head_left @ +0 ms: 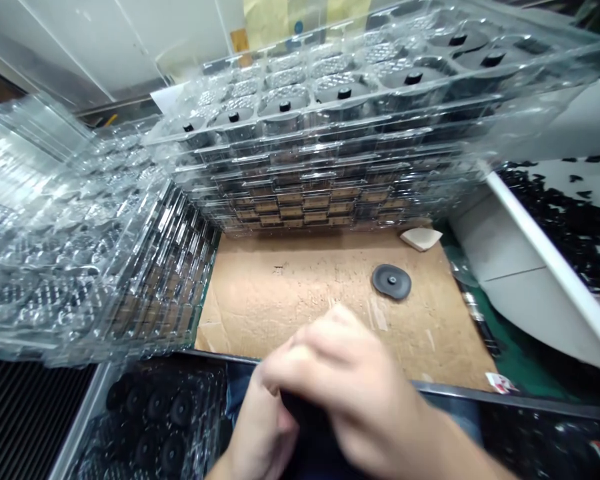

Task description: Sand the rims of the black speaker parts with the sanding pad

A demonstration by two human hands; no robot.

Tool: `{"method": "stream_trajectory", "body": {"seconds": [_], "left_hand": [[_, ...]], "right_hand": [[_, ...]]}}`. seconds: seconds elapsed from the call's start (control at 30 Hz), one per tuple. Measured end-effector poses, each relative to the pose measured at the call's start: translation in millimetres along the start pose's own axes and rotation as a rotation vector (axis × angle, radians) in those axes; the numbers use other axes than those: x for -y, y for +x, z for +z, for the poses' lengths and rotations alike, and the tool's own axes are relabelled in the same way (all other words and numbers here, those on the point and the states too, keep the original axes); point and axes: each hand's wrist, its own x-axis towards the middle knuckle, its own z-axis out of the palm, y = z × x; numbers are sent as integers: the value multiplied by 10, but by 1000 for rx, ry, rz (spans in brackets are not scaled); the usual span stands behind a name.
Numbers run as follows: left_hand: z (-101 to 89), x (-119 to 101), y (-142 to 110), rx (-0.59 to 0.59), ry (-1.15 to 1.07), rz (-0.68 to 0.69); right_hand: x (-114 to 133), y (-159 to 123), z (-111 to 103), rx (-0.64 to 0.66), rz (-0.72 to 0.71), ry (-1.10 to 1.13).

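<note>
My right hand (353, 370) and my left hand (263, 427) are pressed together at the lower middle, close to the front edge of the cardboard mat (280, 287). Both have their fingers closed, and motion blurs the right one. Whatever they hold is hidden between them; a dark patch shows beneath, but I cannot tell if it is a part or clothing. Beyond my right hand, a flat black oval rubber-like disc (391, 281) with a small raised centre lies on the cardboard, apart from both hands.
A tall stack of clear plastic trays (320, 140) spans the back, small black parts in its top pockets. More clear trays (70, 253) rise on the left. A tray of black round parts (155, 420) sits lower left. At right, a white bin (545, 233) borders scattered black pieces (565, 207).
</note>
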Motion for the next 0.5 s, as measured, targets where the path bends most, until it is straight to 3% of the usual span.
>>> {"method": "stream_trajectory", "body": {"seconds": [0.07, 0.13, 0.23, 0.33, 0.4, 0.5], "left_hand": [[-24, 9, 50, -14, -74, -53], [-67, 21, 88, -44, -199, -104], [-139, 44, 116, -66, -376, -119], [-175, 53, 129, -38, -451, -118], [-165, 56, 134, -28, -478, -120], [-122, 75, 130, -21, -480, -102]], "right_hand": [[-251, -92, -3, -13, 270, 5], [-480, -277, 62, -16, 455, -18], [-660, -644, 267, 42, 517, -17], [-658, -859, 376, 73, 548, 6], [-580, -805, 312, 41, 584, 9], [-333, -499, 119, -104, 602, 12]]}}
